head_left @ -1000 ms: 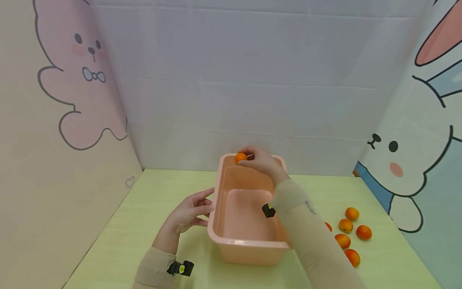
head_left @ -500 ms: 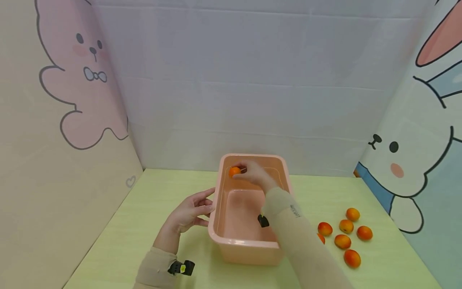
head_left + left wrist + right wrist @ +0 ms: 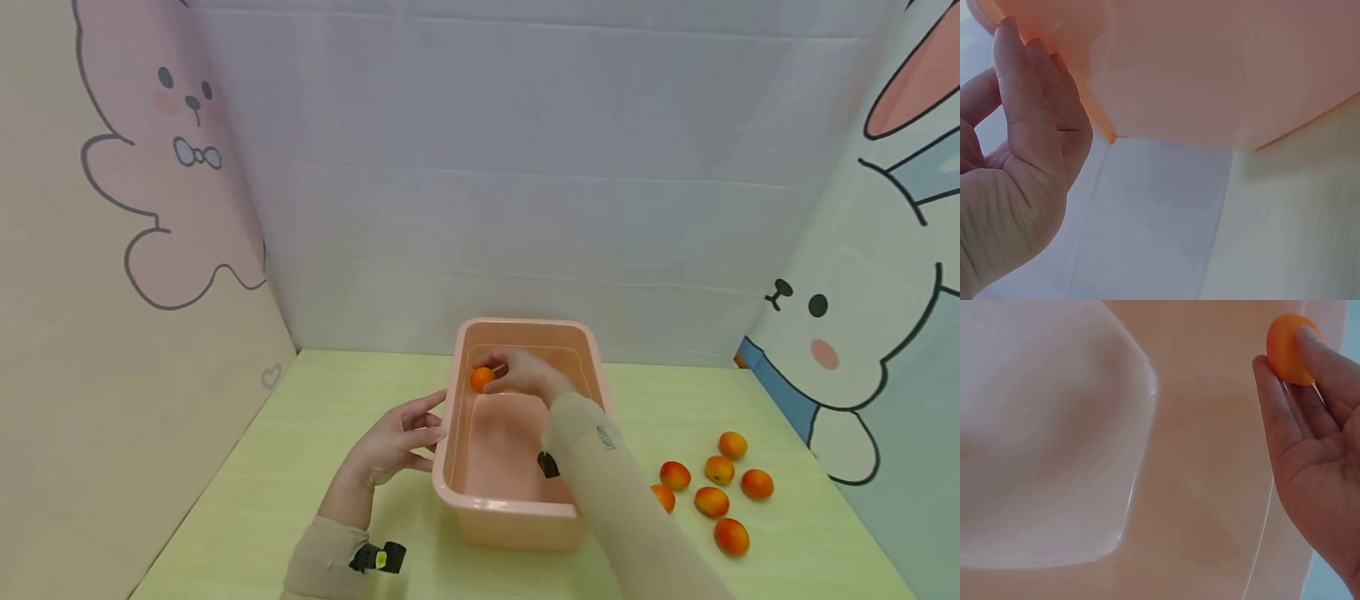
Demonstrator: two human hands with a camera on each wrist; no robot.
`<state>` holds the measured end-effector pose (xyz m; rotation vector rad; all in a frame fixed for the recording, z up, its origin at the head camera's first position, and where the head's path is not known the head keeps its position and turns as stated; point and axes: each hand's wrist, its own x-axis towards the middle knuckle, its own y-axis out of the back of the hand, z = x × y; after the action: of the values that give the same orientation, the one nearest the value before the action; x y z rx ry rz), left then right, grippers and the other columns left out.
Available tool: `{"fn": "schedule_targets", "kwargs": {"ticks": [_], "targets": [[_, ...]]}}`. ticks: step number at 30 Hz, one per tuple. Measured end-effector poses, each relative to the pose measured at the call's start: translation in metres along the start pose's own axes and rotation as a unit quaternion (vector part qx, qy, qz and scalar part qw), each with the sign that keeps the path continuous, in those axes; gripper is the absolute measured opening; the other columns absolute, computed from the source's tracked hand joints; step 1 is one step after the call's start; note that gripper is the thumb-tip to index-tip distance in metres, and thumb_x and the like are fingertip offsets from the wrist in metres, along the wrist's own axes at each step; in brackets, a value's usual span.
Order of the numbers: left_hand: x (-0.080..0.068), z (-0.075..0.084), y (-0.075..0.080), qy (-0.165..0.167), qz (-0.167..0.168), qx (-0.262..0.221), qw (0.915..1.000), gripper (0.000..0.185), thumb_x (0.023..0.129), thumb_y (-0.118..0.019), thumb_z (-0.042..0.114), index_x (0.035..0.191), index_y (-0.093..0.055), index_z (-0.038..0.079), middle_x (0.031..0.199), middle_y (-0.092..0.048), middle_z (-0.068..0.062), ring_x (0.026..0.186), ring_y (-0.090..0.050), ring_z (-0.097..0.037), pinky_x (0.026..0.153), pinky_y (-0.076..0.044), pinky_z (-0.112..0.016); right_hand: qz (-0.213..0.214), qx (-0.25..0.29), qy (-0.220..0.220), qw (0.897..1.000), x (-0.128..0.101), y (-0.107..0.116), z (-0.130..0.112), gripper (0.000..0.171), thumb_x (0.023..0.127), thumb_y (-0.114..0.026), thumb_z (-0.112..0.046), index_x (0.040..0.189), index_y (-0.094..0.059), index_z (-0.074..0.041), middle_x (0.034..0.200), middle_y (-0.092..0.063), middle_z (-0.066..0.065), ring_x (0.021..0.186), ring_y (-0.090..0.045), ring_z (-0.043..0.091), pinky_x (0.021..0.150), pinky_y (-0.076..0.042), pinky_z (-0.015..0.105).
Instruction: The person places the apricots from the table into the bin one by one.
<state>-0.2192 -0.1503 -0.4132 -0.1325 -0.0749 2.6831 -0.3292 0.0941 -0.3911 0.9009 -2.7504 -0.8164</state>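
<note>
R hand [image 3: 1316, 462] pinches orange fruit [image 3: 1288, 349] over pink tub [image 3: 1197, 487].

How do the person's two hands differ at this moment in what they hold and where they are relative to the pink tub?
The right hand pinches a small orange fruit in its fingertips; the left hand holds nothing. The right hand reaches inside the pink tub, above its floor; the left hand stays outside, fingers straight against the tub's left wall. Both arms wear beige sleeves with a small black device at the wrist.

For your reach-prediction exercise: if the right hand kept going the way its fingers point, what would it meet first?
Probably the far-left inner wall of the pink tub; the right hand pinches an orange fruit just short of it, though depth is uncertain.
</note>
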Motion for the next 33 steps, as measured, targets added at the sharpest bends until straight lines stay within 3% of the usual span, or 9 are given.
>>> {"fn": "schedule_targets", "kwargs": {"ticks": [10,16,20,24,28,33], "targets": [[0.0,0.0,-0.001,0.003,0.003,-0.003,1.0,0.067,0.095,-0.065,0.007,0.154,-0.033,0.006,0.102,-0.059,-0.009,0.082,-0.065,-0.019,0.069,-0.061,-0.04,-0.088,0.003,-0.022,0.996,0.001,-0.002,0.006,0.038,0.085,-0.071,0.006,0.122,-0.062,0.004,0.117,-0.064,0.011,0.107,-0.061,0.027,0.095,-0.052,0.034],[-0.001,0.0,-0.001,0.0,0.006,0.001,1.0,0.068,0.095,-0.067,0.008,0.154,-0.034,0.006,0.102,-0.058,-0.009,0.083,-0.065,-0.02,0.069,-0.061,-0.041,-0.107,0.006,-0.048,0.993,0.003,-0.003,0.009,0.039,0.086,-0.071,0.006,0.123,-0.063,0.001,0.114,-0.065,0.007,0.105,-0.061,0.024,0.095,-0.052,0.033],[-0.002,-0.001,0.0,-0.003,0.0,-0.005,1.0,0.067,0.095,-0.065,0.007,0.154,-0.033,0.005,0.102,-0.058,-0.009,0.084,-0.065,-0.02,0.071,-0.061,-0.042,-0.113,0.023,-0.042,0.992,0.003,-0.003,0.01,0.043,0.087,-0.071,0.002,0.129,-0.061,0.002,0.125,-0.062,0.014,0.115,-0.059,0.032,0.099,-0.05,0.036],[-0.002,-0.002,0.0,-0.004,-0.004,-0.009,0.9999,0.068,0.095,-0.065,0.007,0.155,-0.032,0.005,0.103,-0.059,-0.009,0.085,-0.065,-0.02,0.072,-0.06,-0.042,-0.106,0.037,0.008,0.994,0.001,0.0,0.009,0.044,0.091,-0.067,-0.001,0.133,-0.055,0.006,0.134,-0.056,0.022,0.123,-0.055,0.037,0.103,-0.048,0.038],[-0.002,-0.002,0.001,-0.007,-0.003,-0.013,0.9999,0.068,0.095,-0.066,0.007,0.155,-0.032,0.006,0.103,-0.059,-0.008,0.084,-0.065,-0.019,0.071,-0.061,-0.041,-0.083,0.037,0.067,0.994,0.0,0.004,0.003,0.043,0.094,-0.065,-0.007,0.133,-0.054,0.007,0.129,-0.06,0.02,0.118,-0.059,0.03,0.101,-0.049,0.035],[-0.003,-0.002,0.001,-0.011,-0.005,-0.013,0.9998,0.067,0.096,-0.064,0.006,0.155,-0.031,0.005,0.101,-0.059,-0.007,0.083,-0.064,-0.017,0.07,-0.061,-0.038,-0.026,0.005,0.078,0.997,-0.003,0.006,-0.006,0.043,0.095,-0.068,-0.015,0.133,-0.058,0.001,0.116,-0.066,0.014,0.108,-0.062,0.023,0.099,-0.049,0.036]]}}
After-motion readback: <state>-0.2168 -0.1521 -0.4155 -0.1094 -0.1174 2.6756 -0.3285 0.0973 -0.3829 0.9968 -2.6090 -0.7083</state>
